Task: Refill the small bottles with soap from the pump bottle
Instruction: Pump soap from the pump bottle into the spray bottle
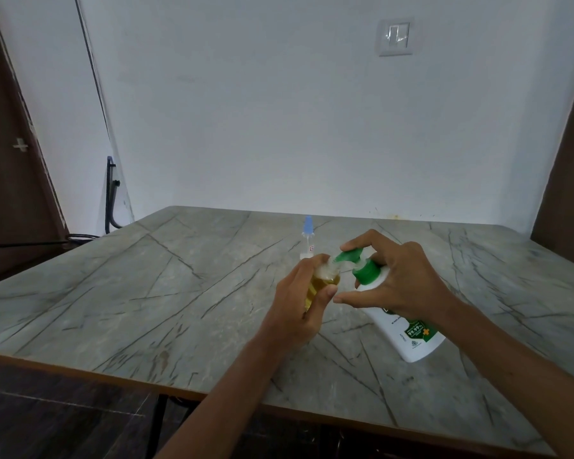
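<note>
Both hands full: left hand (297, 306) holds small bottle (323, 279) under spout (340, 256), catching soap (312, 293); right hand (408, 279) grips pump bottle (408, 336), finger on top.

Single head-worn view, wide-angle: faces forward and down, close over table (120, 293), wall (279, 127) behind; edges seemingly bowed.

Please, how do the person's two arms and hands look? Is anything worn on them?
The left hand and right hand are bare: no gloves, and no ring shows. The left forearm and right forearm are also bare up to the picture's edge, with no sleeve, watch or bracelet in view.
</note>
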